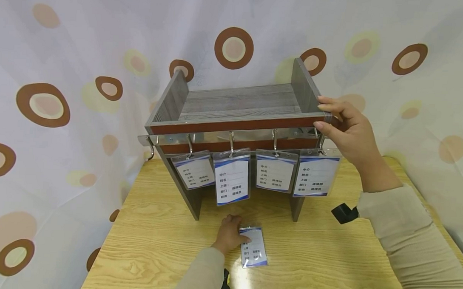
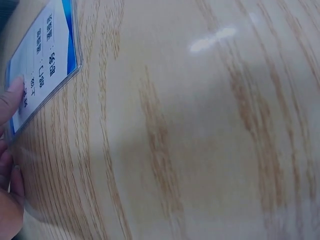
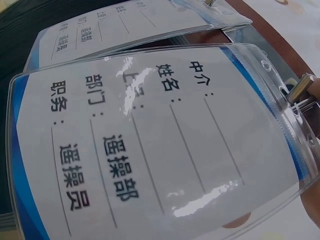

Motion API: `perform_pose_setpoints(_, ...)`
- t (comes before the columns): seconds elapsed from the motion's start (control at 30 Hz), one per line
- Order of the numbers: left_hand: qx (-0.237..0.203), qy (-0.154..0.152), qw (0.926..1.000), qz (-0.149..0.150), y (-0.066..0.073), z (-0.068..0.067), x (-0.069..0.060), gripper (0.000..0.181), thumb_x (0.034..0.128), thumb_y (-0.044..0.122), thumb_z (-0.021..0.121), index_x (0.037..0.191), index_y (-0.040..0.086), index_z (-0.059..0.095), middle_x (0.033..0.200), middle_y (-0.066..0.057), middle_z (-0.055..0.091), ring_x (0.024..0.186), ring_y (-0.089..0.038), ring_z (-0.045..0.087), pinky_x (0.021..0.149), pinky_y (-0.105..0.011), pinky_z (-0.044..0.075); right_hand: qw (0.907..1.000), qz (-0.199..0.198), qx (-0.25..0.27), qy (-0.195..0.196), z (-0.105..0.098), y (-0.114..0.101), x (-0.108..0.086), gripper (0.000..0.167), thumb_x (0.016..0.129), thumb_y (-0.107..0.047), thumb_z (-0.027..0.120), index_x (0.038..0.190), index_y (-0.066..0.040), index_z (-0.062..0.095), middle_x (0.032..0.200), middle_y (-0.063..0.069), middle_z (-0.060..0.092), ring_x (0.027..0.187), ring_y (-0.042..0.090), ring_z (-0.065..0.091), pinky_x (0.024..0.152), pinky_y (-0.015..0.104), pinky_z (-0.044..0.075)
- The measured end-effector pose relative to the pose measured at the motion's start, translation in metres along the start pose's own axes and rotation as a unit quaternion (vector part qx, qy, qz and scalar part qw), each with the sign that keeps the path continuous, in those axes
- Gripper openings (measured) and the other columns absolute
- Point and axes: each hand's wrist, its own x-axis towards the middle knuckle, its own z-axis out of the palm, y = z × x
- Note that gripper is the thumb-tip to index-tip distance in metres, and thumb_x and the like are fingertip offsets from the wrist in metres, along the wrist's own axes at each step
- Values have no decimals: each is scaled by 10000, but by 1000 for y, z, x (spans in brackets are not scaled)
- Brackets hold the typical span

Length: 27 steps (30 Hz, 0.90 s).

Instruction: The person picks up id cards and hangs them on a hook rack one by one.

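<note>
On the wooden table lies a clear-sleeved name badge with blue corners and printed Chinese text. My left hand pinches it near its top edge, the thumb over its face and the other fingers curled at the edge. A small grey wooden shelf stands behind it. At the shelf's front right corner, my right hand grips the board between thumb and fingers. Several similar badges hang from a metal hook rail on the shelf's front; the rightmost hanging badge fills much of the right wrist view.
An unoccupied hook sits at the rail's left end. The shelf stands on two dark side legs, the left leg nearer the table's left edge. Behind hangs a white cloth with brown and yellow circles.
</note>
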Motion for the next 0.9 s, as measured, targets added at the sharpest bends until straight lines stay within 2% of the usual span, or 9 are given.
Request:
perform_pose_setpoints(0.17,26,-21,10000,-38,1,-1,0,546,618,306,766,1064,71,556,1010,-69,484,908,-220,445,797,-331,402,10000,-13,15,22,1,-1,-1,313,794,101,530,1100,38,536,1249,85,436,964,126,522,612,141,379)
perform_pose_setpoints(0.37,213,-150,9996,-77,7,-5,0,533,578,310,787,993,57,568,930,-40,476,858,-195,443,776,-318,405,10000,18,31,12,2,-2,0,310,795,105,526,1098,40,534,1248,86,434,1011,124,510,689,134,413)
perform_pose_setpoints(0.47,350,-237,9990,-127,9,-5,0,577,553,329,795,1004,43,575,910,-48,471,860,-208,443,774,-330,408,9999,47,162,-27,2,-2,0,325,793,121,516,1103,24,538,1255,85,426,1002,124,513,686,132,412)
perform_pose_setpoints(0.6,337,-352,9986,-206,7,-5,2,612,544,325,797,1029,18,586,1016,-118,492,947,-269,448,824,-360,391,10000,45,48,-14,1,-1,0,328,793,121,517,1105,23,537,1259,87,424,1010,129,507,702,130,412)
perform_pose_setpoints(0.63,261,-372,9987,-208,6,-6,2,595,545,308,799,1009,4,587,1048,-143,494,973,-290,447,841,-369,382,10000,49,16,-10,1,-1,0,330,792,123,516,1105,22,536,1259,87,424,1017,132,504,719,132,415)
perform_pose_setpoints(0.73,-163,-458,9985,-253,4,-10,1,544,565,251,798,963,-17,543,1002,-142,524,926,-277,489,808,-356,402,9998,93,-174,45,1,-2,0,327,791,120,520,1103,24,536,1255,84,429,1049,134,486,775,143,410)
perform_pose_setpoints(0.9,-1265,-397,9910,-210,2,-15,-2,446,629,103,755,945,-1,458,823,-50,497,745,-177,487,666,-304,436,9992,153,-339,138,2,-3,0,309,791,111,526,1088,28,542,1251,86,432,1084,140,459,804,151,399)
